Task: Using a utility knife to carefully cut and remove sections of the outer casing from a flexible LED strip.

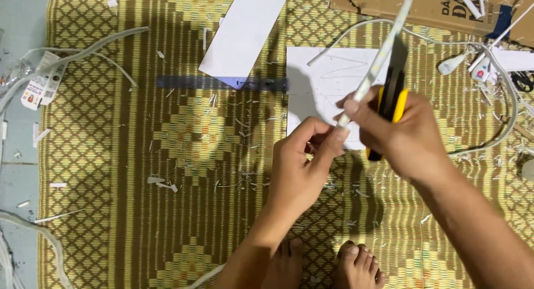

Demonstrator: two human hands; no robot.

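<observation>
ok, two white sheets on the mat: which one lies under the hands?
The square white sheet with faint pencil lines, directly beneath the right hand. The other, the long white sheet, lies slanted across the dark ruler.

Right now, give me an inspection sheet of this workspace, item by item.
Surface: woven yellow mat on the floor.
Job's things: white strip and yellow-black utility knife, both in the right hand; left hand pinches the strip's lower end.
Clutter: white shavings, white sheet, white board, dark ruler, cardboard.
Grippers: both hands closed on the strip.
Cables: white cords right, more left.
Surroundings: bare feet.
</observation>
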